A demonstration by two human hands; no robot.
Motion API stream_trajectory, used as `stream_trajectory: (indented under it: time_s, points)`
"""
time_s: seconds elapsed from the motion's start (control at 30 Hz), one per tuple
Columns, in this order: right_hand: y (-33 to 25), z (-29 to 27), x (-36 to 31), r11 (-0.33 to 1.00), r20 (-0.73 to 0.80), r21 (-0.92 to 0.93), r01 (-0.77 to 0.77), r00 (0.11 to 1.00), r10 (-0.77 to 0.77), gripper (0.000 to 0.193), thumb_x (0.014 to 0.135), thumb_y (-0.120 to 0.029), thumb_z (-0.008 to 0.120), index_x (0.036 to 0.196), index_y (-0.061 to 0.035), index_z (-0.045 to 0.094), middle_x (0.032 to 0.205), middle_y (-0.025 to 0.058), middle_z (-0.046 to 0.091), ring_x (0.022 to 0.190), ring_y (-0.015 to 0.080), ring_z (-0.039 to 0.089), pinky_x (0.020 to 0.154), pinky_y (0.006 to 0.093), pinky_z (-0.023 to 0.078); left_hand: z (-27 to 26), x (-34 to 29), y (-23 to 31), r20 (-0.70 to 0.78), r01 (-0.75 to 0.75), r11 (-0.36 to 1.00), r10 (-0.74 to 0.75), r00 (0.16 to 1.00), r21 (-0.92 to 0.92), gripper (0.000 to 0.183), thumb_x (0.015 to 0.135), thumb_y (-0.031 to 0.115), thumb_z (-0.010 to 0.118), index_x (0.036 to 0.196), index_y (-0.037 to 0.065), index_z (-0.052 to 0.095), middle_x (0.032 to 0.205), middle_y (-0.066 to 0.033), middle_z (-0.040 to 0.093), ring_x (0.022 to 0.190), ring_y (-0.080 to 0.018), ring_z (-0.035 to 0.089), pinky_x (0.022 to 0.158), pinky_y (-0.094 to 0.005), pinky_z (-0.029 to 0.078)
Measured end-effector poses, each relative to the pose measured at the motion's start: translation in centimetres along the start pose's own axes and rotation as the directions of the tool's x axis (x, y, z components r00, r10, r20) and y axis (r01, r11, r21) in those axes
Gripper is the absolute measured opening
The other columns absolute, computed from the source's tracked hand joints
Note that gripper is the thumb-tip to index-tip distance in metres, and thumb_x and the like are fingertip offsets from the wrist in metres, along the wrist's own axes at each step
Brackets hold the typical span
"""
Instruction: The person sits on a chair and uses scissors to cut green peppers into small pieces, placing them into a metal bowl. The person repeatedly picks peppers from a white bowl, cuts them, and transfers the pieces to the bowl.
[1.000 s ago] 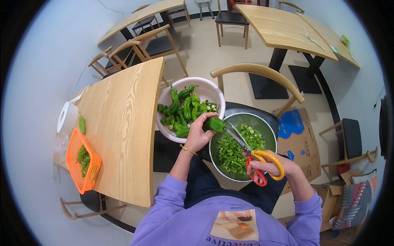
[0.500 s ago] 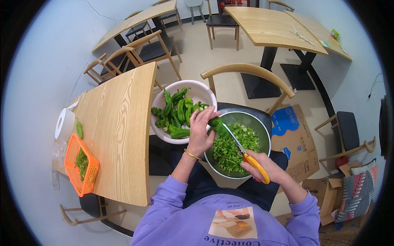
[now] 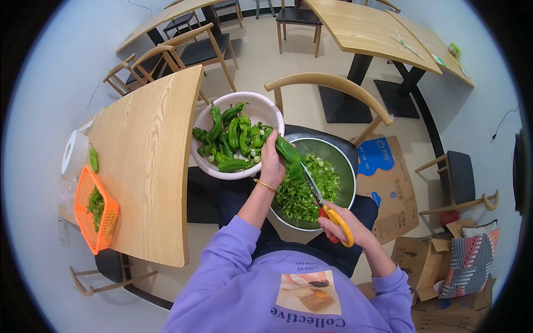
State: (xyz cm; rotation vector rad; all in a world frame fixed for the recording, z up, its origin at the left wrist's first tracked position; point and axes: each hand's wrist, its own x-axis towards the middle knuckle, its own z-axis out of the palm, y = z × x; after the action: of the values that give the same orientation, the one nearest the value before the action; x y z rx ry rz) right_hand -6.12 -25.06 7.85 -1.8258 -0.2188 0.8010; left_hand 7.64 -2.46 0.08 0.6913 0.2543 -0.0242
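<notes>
A long green pepper [image 3: 288,152] is held in my left hand [image 3: 272,167], slanting down over the metal bowl [image 3: 352,183]. My right hand [image 3: 355,226] grips scissors [image 3: 343,226] with yellow and red handles. The scissor blades reach up to the pepper's lower end; whether they are fully closed on it I cannot tell. Chopped green pepper [image 3: 311,188] covers the bowl's bottom. Left of the bowl, a pale pink basin [image 3: 266,105] holds several whole green peppers [image 3: 233,133].
To my left stands a wooden table [image 3: 150,166] with an orange basket [image 3: 111,213] of green pieces, a loose pepper [image 3: 94,159] and a white roll [image 3: 74,154]. A chair [image 3: 327,83] faces me under the bowls. Flattened cardboard [image 3: 391,188] lies at the right.
The view has shifted, so the scene sits further left and higher. My left hand has turned, and more of the pepper's length now shows. The scissors stay at its lower end.
</notes>
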Motion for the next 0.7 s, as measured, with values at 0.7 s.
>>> stream_trajectory:
  time_s: [0.7]
  points:
    - [1.0, 1.9, 1.2, 0.927, -0.113, -0.245, 0.283, 0.942, -0.317, 0.033, 0.103, -0.019, 0.053, 0.129, 0.0016, 0.05, 0.068, 0.0051, 0.06, 0.058, 0.0115, 0.06, 0.055, 0.0268, 0.048, 0.2, -2.0, -2.5, 0.091, -0.048, 0.969, 0.026, 0.996, 0.243, 0.064, 0.104, 0.059, 0.035, 0.135, 0.004, 0.048, 0.079, -0.0037, 0.055, 0.065, -0.0124, 0.059, 0.057, -0.0276, 0.051]
